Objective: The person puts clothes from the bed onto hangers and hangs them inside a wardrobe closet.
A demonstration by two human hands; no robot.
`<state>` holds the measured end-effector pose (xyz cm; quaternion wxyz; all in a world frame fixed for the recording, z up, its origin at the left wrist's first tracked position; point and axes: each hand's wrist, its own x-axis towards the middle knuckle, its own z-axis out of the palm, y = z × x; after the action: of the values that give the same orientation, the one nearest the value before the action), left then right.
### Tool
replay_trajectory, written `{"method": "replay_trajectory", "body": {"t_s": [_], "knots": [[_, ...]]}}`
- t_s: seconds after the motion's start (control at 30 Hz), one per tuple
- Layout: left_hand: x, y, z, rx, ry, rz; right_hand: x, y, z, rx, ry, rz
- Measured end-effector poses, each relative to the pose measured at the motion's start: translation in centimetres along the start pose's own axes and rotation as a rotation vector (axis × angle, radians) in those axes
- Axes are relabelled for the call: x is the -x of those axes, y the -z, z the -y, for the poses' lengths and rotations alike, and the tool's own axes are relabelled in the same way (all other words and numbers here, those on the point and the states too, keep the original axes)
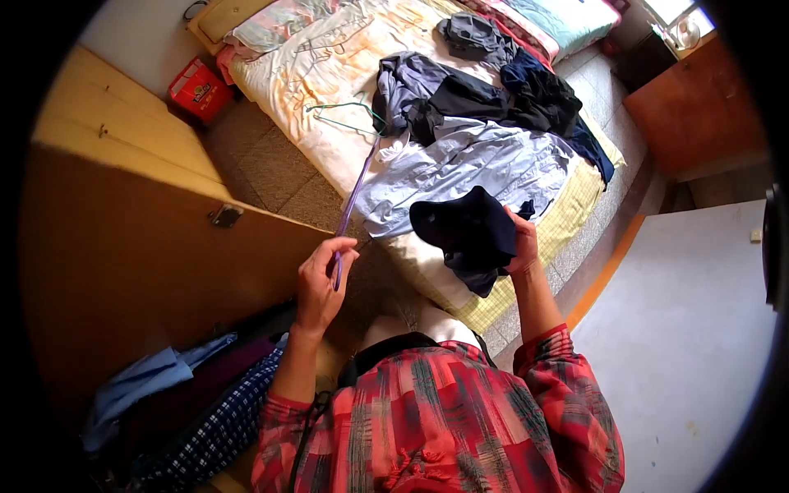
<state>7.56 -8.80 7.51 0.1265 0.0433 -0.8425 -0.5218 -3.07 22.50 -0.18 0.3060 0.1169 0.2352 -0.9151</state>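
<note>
Limp dark cloth [483, 234] — slender hanger [354, 195]

A home bedroom: bed [283, 90], clothes [468, 156] strewn across it, and probably a wardrobe [148, 263], dimly seen.

a red box [200, 92] stands near a yellow cupboard [131, 135], a small fan [686, 34] near a window [667, 10].

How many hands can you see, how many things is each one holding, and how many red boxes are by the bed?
Hands: 2, left hand and right hand
Purple hanger, in the left: 1
Dark cloth, in the right: 1
Red box: 1
Total: 5
</note>
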Motion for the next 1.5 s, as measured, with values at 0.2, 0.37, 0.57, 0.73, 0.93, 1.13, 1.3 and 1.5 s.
{"method": "replay_trajectory", "body": {"t_s": [0.2,0.37,0.57,0.73,0.93,1.13,1.3,1.5], "knots": [[-0.6,3.6,-3.8,0.202,-0.086,0.088,3.3,-8.7,0.4,1.867,0.543,-0.202],[0.8,5.2,-3.3,0.443,-0.182,0.186,6.1,-13.7,-1.3,1.975,1.007,-0.218],[1.6,7.5,-7.3,0.210,-0.340,0.268,7.5,-16.5,-0.5,1.872,0.457,0.519],[-0.4,7.9,-10.9,0.028,-0.453,0.082,7.5,-18.6,-0.8,1.914,0.369,0.597],[-0.2,6.5,-11.5,-0.440,-0.994,-0.635,7.0,-18.6,1.3,1.660,0.490,0.469],[2.1,0.4,-8.2,-0.227,-0.591,0.027,7.7,-20.3,2.7,1.022,0.447,0.433],[2.1,-5.9,-4.4,-0.071,-0.419,0.010,8.8,-23.2,2.0,0.900,0.523,0.560],[2.2,-6.2,-3.0,0.023,-0.233,0.280,8.8,-24.7,3.8,0.745,0.640,0.491]]}}
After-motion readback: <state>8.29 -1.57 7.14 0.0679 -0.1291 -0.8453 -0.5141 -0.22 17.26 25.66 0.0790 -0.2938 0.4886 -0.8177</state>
